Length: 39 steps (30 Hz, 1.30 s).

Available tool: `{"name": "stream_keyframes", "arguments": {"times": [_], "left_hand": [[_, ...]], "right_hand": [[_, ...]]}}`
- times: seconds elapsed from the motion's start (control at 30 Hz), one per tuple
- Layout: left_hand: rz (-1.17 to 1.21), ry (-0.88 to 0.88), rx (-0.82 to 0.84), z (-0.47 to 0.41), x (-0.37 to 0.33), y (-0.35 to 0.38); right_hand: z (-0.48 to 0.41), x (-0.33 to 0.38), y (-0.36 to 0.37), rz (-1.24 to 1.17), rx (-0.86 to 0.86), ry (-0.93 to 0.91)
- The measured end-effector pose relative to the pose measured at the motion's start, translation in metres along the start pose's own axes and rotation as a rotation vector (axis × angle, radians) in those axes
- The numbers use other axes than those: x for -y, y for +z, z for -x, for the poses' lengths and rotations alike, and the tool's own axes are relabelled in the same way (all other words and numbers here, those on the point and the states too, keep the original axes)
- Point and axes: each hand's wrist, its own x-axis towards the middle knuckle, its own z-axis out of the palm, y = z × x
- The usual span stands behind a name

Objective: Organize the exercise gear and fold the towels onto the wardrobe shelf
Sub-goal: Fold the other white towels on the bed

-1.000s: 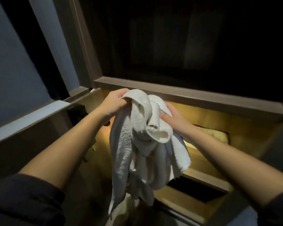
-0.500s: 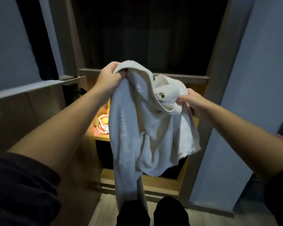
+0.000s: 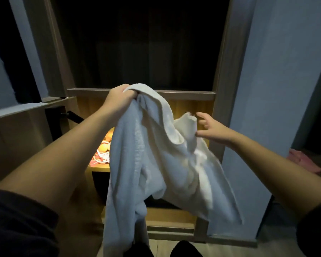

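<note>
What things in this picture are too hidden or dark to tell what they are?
All in the head view:
- The upper compartment is too dark to show what is inside.
- The orange and white things on the lit shelf are small, blurred, partly behind the towel.
- The towel's lower end is cut off by the bottom edge.
- The pink thing at right is dim and blurred.

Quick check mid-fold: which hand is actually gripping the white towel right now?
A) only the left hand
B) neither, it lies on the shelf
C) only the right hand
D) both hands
A: the left hand is clenched on the top of the towel, which hangs from it, while the right hand has its fingers spread open beside a raised corner, not closed on it.
</note>
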Motion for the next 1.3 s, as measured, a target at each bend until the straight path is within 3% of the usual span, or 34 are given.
{"name": "stream_keyframes", "arguments": {"times": [0.07, 0.13, 0.3, 0.4, 0.5, 0.6, 0.7, 0.8, 0.93, 1.13, 1.3], "left_hand": [[-0.059, -0.01, 0.026, -0.006, 0.0, 0.009], [-0.113, -0.026, 0.043, -0.013, 0.002, 0.018], [-0.205, -0.061, 0.044, -0.023, 0.012, 0.032], [-0.202, -0.08, 0.044, -0.028, 0.016, 0.029], [-0.219, -0.055, 0.014, -0.032, 0.024, 0.015], [-0.327, -0.058, 0.288, -0.025, 0.037, 0.005], [-0.48, -0.124, 0.511, -0.011, 0.054, 0.004], [-0.498, -0.121, 0.38, -0.006, 0.071, 0.005], [-0.501, -0.072, 0.093, -0.012, 0.078, 0.01], [-0.528, -0.196, -0.104, -0.028, 0.088, 0.006], [-0.544, -0.248, -0.144, -0.028, 0.095, 0.011]], "right_hand": [[0.0, 0.021, 0.016, -0.132, 0.08, -0.189], [0.001, 0.042, 0.028, -0.163, 0.148, -0.257], [-0.009, 0.047, 0.059, 0.171, 0.248, -0.254], [-0.018, 0.033, 0.074, 0.248, 0.148, -0.203], [-0.027, 0.021, 0.068, -0.054, 0.002, -0.113], [-0.037, 0.022, 0.053, -0.347, -0.237, -0.039], [-0.047, 0.023, 0.034, -0.237, -0.304, -0.09], [-0.047, 0.006, 0.017, 0.017, -0.203, -0.134], [-0.04, -0.022, 0.016, 0.172, 0.064, -0.001], [-0.035, -0.058, 0.003, 0.354, 0.108, 0.126], [-0.027, -0.075, 0.001, 0.474, 0.154, 0.152]]}}
